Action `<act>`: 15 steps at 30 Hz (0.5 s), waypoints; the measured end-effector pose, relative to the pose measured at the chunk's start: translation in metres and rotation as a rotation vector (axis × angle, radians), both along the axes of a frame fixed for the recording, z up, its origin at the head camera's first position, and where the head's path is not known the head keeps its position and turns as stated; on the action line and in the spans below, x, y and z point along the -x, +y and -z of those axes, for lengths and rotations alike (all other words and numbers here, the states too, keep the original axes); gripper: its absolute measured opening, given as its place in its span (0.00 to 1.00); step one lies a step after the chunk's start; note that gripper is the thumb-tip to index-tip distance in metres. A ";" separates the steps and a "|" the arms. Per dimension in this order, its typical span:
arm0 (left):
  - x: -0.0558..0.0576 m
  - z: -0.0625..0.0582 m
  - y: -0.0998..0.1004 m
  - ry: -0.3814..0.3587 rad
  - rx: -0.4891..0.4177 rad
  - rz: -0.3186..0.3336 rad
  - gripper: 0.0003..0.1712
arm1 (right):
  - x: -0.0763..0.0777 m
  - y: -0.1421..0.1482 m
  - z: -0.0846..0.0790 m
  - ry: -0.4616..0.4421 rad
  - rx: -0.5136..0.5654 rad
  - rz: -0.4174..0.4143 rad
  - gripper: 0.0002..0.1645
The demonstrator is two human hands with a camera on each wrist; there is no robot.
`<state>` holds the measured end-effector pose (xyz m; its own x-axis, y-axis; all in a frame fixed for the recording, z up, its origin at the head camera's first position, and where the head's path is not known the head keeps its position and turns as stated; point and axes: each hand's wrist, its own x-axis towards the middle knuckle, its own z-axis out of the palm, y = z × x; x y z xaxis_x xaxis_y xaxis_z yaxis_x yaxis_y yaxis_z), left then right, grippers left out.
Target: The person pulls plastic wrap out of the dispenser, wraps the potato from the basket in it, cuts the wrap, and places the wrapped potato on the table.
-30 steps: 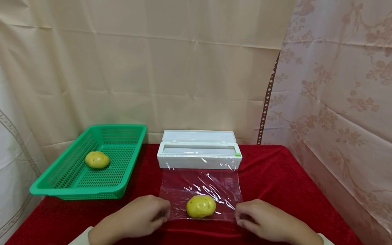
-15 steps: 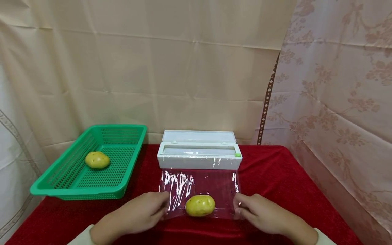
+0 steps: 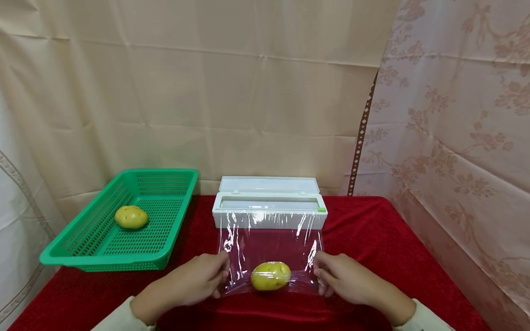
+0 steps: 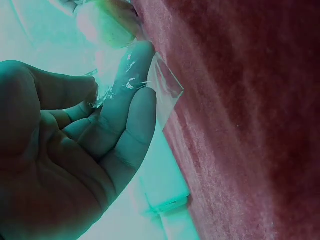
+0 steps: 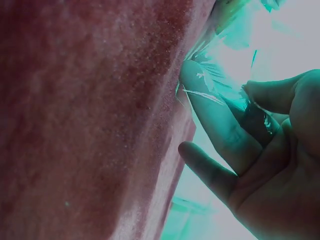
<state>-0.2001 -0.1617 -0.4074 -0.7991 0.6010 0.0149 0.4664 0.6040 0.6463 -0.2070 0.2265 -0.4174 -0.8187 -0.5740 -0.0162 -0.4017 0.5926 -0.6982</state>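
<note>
A yellow potato [image 3: 271, 276] lies on clear cling film [image 3: 265, 246] drawn out toward me from a white film dispenser [image 3: 269, 219]. Shiny streaks of film cross the potato's front face. My left hand [image 3: 200, 278] pinches the film at its near left side; the left wrist view has a loose film corner [image 4: 167, 90] sticking out past the fingers. At the near right side, my right hand [image 3: 345, 278] pinches the film between thumb and fingers, with its little finger [image 5: 205, 167] held apart. Wrinkles run from both hands toward the potato.
On the left stands a green plastic basket [image 3: 167, 253] with another potato [image 3: 131, 217] in it. The dispenser's lid [image 3: 269, 184] is raised at the back. Red cloth [image 3: 372, 239] covers the table, and beige curtains [image 3: 248, 92] hang behind.
Both hands have lifted slightly and moved a little away from me with the film. The film is tauter up to the dispenser, and streaks of it now cross the potato.
</note>
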 end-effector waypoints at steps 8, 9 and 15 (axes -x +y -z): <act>0.010 0.006 0.008 -0.032 0.010 -0.089 0.07 | 0.006 -0.010 0.003 0.000 -0.033 0.066 0.05; 0.012 0.007 0.010 -0.039 0.011 -0.106 0.07 | 0.007 -0.011 0.003 0.009 -0.045 0.073 0.06; 0.024 0.013 0.012 -0.091 0.042 -0.154 0.08 | 0.012 -0.018 0.003 0.034 -0.108 0.112 0.09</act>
